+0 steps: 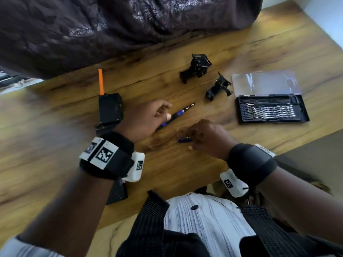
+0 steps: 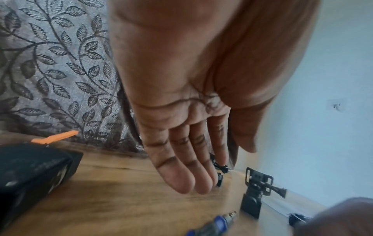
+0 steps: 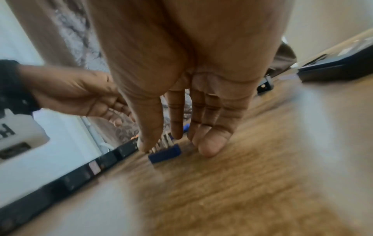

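Nearest on the wooden table (image 1: 55, 145), the right hand (image 1: 206, 138) hangs over a small blue bit holder (image 3: 164, 154). The holder lies just near of the table's middle, with a row of steel bits standing up out of it. The fingers point down, nearly straight. The thumb (image 3: 149, 127) and forefinger (image 3: 176, 121) stand either side of the row, the thumb tip at the bits, but blur hides the contact and no firm pinch shows.

Just far and left of the holder lies the screwdriver (image 1: 178, 114), black and blue, with no bit seen in its socket, which points far-right. The left hand (image 1: 146, 119) hovers over its handle end, fingers (image 2: 181, 175) straight and relaxed, holding nothing. Whether its thumb touches the handle I cannot tell.

The step in hand looks like choosing a bit to fit into the driver. The next move calls for thumb and forefinger to close on one bit only and draw it straight up. The holder looks light and may lift along with the bit. The left hand would need to take the handle and turn the socket toward the bit.

Farther left stands a black box (image 1: 110, 110) with an orange strip (image 1: 100, 81) at its far side. Farther right is an open tool case (image 1: 272, 110), its clear lid (image 1: 263, 82) laid back. Between them lie a black mount (image 1: 219, 88) and, beyond it, a second mount (image 1: 196, 70). Farthest hangs a dark leaf-patterned curtain (image 1: 111, 25).
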`<state>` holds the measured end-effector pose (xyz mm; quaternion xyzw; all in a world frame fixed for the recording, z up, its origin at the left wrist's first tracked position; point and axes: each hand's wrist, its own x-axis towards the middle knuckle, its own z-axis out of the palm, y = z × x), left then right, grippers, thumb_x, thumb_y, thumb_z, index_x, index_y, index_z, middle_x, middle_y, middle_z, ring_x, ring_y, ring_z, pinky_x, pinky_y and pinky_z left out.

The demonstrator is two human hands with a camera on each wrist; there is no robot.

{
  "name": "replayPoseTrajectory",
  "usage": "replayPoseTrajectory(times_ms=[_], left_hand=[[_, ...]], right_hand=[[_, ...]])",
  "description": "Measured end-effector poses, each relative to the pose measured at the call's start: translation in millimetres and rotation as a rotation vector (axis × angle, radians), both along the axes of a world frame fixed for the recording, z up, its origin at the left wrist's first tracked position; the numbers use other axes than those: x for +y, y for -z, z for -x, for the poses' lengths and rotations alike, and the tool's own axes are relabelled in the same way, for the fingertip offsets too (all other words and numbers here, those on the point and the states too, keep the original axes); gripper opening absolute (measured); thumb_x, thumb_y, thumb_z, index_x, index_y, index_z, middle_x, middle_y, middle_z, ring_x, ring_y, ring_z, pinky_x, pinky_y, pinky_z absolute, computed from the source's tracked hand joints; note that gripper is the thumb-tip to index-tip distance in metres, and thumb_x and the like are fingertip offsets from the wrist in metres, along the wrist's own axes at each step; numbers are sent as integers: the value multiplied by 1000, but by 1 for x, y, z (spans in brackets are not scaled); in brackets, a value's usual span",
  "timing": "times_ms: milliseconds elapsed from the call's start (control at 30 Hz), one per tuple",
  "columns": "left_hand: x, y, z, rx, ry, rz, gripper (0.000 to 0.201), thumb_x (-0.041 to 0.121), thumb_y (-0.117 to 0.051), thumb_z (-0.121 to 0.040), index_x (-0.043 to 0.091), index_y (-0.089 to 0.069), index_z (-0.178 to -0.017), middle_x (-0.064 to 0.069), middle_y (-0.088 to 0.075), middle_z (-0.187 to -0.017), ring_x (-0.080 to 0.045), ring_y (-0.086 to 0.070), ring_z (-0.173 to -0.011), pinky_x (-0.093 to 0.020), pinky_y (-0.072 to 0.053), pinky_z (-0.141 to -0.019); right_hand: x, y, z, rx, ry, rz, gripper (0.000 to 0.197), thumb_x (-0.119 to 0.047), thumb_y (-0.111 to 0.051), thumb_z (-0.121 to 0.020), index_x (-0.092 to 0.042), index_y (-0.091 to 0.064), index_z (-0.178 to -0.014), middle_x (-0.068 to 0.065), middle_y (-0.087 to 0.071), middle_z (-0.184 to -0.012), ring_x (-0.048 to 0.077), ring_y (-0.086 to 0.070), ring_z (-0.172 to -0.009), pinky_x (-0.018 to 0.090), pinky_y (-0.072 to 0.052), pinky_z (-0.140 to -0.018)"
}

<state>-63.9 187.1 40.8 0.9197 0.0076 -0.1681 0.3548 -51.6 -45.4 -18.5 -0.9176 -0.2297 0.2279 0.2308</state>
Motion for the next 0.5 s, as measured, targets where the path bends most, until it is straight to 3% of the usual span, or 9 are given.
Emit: replayPoseTrajectory(times_ms=[133,267,400,500], left_hand=[[-1,10,23,41,-19,18,35,32,-64,-102,30,-60,-136,13,-66,-114,-8,-63,-105,-42,-53,-98],[-1,10,38,76,-27,16,45,46,-64,-99,32,-55,-141,18,-65,-114,-7,-62,-107,-42,-52,-98],[-8,-14,39,30,-69,207,42,42,-66,-99,30,-60,-138,16,-67,-115,1,-63,-103,-29,-54,-91],[-18,-44,33,-60,-72,467,34,29,-71,-97,26,-67,-131,7,-74,-114,-10,-71,-104,-40,-60,-94]], right_hand=[[17,7,3,-53,-9,71,33,-28,-74,-86,-27,-70,-119,0,-61,-115,19,-59,-106,32,-51,-90],[21,4,4,2,171,51,24,-26,-71,-89,-22,-70,-113,1,-68,-110,20,-65,-99,29,-54,-82],[16,-39,12,209,357,-442,2,-8,-70,-91,-10,-69,-91,10,-75,-81,23,-74,-69,42,-63,-67],[11,-89,16,211,355,-715,6,-7,-68,-93,-1,-70,-94,15,-74,-80,28,-71,-68,37,-59,-63]])
